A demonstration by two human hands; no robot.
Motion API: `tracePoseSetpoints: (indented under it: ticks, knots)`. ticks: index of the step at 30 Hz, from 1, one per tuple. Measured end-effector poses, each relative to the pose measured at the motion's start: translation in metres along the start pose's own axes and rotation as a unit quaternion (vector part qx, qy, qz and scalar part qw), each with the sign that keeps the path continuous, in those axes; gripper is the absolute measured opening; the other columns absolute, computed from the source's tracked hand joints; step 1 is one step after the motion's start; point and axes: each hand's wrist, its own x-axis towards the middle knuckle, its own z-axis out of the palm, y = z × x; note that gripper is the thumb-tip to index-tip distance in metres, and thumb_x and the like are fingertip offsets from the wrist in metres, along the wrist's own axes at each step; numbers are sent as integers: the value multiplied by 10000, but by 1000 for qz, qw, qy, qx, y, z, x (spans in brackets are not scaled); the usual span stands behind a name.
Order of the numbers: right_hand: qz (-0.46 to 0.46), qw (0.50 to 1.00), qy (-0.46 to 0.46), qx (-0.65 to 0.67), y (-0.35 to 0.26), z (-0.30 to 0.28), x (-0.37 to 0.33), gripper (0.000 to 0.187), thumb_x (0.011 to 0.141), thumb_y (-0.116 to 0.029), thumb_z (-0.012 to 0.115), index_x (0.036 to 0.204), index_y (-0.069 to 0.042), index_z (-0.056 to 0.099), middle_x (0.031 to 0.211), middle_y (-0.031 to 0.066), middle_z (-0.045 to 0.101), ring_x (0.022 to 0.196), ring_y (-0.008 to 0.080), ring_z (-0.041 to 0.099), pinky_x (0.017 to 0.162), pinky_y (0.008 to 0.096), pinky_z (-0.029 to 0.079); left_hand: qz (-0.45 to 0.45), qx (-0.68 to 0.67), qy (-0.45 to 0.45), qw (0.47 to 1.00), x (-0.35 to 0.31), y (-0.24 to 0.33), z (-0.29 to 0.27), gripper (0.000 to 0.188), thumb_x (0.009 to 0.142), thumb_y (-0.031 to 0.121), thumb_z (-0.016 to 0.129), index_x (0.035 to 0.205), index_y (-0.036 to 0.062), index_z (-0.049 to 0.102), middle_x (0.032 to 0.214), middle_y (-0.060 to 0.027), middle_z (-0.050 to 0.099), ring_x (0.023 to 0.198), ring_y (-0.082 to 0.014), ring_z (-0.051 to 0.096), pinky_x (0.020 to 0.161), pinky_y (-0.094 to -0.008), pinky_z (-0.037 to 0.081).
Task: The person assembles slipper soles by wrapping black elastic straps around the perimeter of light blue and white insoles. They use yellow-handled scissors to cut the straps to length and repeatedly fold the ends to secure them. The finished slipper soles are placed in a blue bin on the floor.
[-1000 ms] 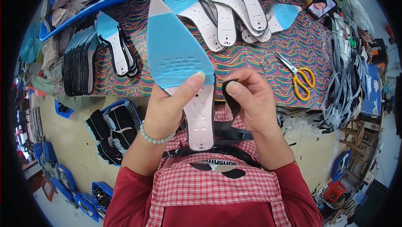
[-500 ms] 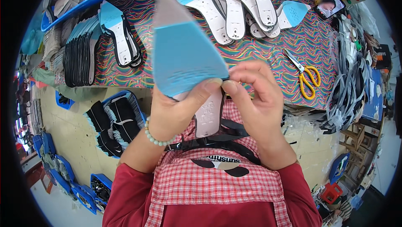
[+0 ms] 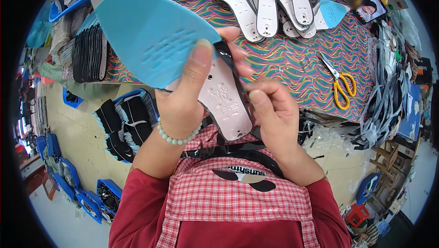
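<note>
My left hand (image 3: 185,97) grips a pointed shoe insole (image 3: 160,33), thumb on top and fingers behind its far edge. It has a grey tip, a blue front with small raised marks and a pale pink heel part with embossing. A black strip (image 3: 227,55) runs along the insole's right edge. My right hand (image 3: 276,115) is closed, thumb and forefinger pinched at that edge beside the heel part. What lies between those fingertips is too small to make out. The insole is held above the front of the table, tip toward the far left.
More insoles (image 3: 267,17) lie at the back of the patterned table (image 3: 292,72), and a stack (image 3: 90,56) stands at left. Yellow-handled scissors (image 3: 339,81) and a phone (image 3: 369,9) are at right, near hanging grey strips (image 3: 388,83). Blue bins (image 3: 109,197) stand on the floor.
The insole has tilted, its tip swinging left and its heel part coming further into view. My right hand has slid down the edge toward the heel. My left fingers now show beyond the edge.
</note>
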Motion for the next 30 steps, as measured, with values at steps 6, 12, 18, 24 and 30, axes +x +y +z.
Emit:
tracePoseSetpoints:
  ticks: [6,12,18,24,30]
  knots:
    - [131,988,-11,-79,-9,-6,7,125,889,-108,642,905,-3,576,854,49,586,680,88,546,644,239,463,-85,-48,27,995,12,-1,12,407,960,289,514,1185,-51,522,930,-150,632,750,-194,621,609,-296,524]
    - [-263,872,67,-407,5,-13,22,151,809,-81,695,875,-1,585,841,124,596,652,213,581,595,290,478,-159,36,-32,986,3,-26,16,407,959,185,521,1255,-73,416,1015,-178,654,1026,-253,623,895,-364,495]
    - [-182,926,30,-329,-27,-35,41,130,787,-106,717,861,-4,687,826,96,612,687,196,596,611,305,481,-166,106,-101,975,-2,-18,8,291,979,191,485,1162,-31,523,990,-126,638,920,-197,639,810,-330,516]
    - [-17,989,-25,-143,-43,-21,45,180,877,-91,628,1022,10,663,1068,108,571,684,131,601,480,238,496,-256,-115,-186,942,-1,-26,3,408,1002,316,428,1253,-6,447,870,-93,612,744,-156,606,696,-280,495]
    - [7,996,-26,-86,1,-47,32,569,896,-41,592,1411,-12,351,1148,89,563,930,118,573,900,271,440,-131,26,-113,985,11,-22,-6,372,986,374,447,953,28,578,669,-33,525,755,-200,596,981,-410,386]
